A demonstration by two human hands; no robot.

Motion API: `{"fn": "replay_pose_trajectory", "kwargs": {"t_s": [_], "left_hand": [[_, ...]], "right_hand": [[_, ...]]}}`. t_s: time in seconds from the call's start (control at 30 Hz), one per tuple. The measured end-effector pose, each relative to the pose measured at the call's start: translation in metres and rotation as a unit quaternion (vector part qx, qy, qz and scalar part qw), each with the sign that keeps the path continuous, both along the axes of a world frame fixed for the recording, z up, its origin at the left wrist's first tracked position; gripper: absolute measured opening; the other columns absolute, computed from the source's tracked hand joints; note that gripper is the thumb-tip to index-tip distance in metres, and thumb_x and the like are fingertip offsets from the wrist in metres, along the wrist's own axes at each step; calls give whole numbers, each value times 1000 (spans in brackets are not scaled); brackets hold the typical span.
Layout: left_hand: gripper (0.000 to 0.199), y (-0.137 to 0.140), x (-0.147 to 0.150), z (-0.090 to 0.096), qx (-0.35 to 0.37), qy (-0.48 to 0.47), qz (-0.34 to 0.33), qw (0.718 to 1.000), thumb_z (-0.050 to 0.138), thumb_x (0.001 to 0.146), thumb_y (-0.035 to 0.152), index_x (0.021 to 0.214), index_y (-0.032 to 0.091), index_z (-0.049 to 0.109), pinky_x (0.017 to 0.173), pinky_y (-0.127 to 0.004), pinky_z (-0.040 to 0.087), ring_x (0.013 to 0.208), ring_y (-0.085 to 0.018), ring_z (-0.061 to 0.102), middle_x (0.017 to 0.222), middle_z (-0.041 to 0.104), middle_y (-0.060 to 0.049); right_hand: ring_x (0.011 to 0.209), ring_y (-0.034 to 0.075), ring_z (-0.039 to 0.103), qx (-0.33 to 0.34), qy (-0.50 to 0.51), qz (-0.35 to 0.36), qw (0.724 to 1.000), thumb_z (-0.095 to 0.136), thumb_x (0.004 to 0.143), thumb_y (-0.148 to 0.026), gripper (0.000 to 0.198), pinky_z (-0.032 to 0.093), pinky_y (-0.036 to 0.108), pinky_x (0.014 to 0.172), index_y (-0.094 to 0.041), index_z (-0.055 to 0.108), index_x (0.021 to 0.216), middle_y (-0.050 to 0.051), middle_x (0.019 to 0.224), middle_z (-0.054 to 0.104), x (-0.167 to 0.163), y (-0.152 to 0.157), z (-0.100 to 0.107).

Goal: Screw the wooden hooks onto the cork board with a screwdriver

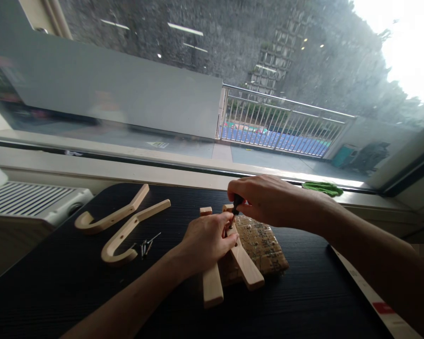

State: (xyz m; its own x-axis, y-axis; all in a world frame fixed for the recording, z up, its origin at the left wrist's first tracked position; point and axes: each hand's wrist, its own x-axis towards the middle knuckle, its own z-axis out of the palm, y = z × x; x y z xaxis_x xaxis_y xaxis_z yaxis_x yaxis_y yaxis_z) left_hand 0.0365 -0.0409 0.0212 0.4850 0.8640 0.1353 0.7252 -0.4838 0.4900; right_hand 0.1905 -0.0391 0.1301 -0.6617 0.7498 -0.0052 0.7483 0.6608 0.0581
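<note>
My right hand (264,200) is closed around the black handle of a screwdriver (237,202), whose shaft points down at a pale wooden piece (249,266). Thumb and forefinger of my left hand (206,238) are closed against this piece, right beside the screwdriver's tip; whether they also pinch a screw is hidden. Under the piece lies a brown bubble-wrapped parcel (264,245). A second wooden piece (212,285) runs beneath my left hand, partly covered by it.
Two J-shaped wooden hooks (115,221) (122,238) lie left on the black table (74,287). Several loose screws (146,246) are beside the nearer hook. Behind the table runs a window sill (183,175) with a green cloth (323,188). A white radiator (38,200) stands left.
</note>
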Motion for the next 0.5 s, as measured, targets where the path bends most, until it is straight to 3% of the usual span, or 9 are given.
{"fn": "replay_pose_trajectory", "kwargs": {"t_s": [0.17,0.3,0.4,0.5], "left_hand": [[17,0,-4,5,-22,-16,-37,999,51,78,34,84,22,60,53,-22,33,62,-14,57,68,63,2],[22,0,-17,24,-73,-38,-62,995,50,77,34,89,22,63,53,-22,36,60,-14,57,68,63,1],[24,1,-26,47,-94,-67,-44,992,43,81,31,88,23,65,54,-22,39,63,-14,58,73,64,1],[25,7,-30,60,-28,-105,23,994,46,79,32,88,19,65,57,-25,43,66,-15,58,75,64,-1]], "right_hand": [[67,12,52,-14,10,-6,1000,47,81,-20,17,29,23,55,-18,56,95,3,80,63,1,-3,-1],[65,11,51,-11,19,-18,1000,47,80,-21,16,29,22,54,-19,57,93,2,79,63,4,-3,-2],[62,10,49,-18,29,-16,999,48,79,-20,17,29,21,52,-22,58,92,-1,76,63,6,-3,-1],[54,8,45,-25,41,-23,999,51,78,-24,14,28,21,48,-24,60,88,-3,67,60,11,-3,2]]}}
